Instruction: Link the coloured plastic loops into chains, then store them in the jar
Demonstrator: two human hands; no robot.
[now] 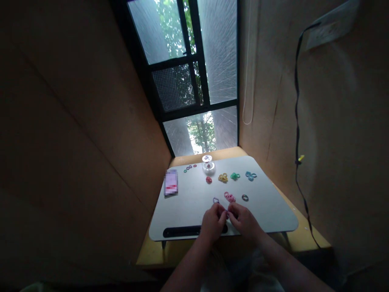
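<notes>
My left hand [213, 221] and my right hand [242, 219] meet over the near edge of the white lap table. Fingertips of both pinch a small purple ring [227, 215], mostly covered by the fingers. Just beyond my left hand lies a loose purple ring [216, 200]. A cluster of pink rings [231, 198], perhaps hair ties, sits past the fingertips, with a dark multicoloured ring [245, 198] to its right. Farther back are groups of red rings [208, 180], yellow rings [223, 178], green rings [234, 176] and blue rings [251, 176].
The white lap table [188, 211] has a black slot [182, 231] at its near edge. A phone-like rectangle [171, 182] lies left. Clear round containers [208, 167] stand at the back, right of several loose rings [189, 167]. A black cable [297, 121] hangs along the right wall.
</notes>
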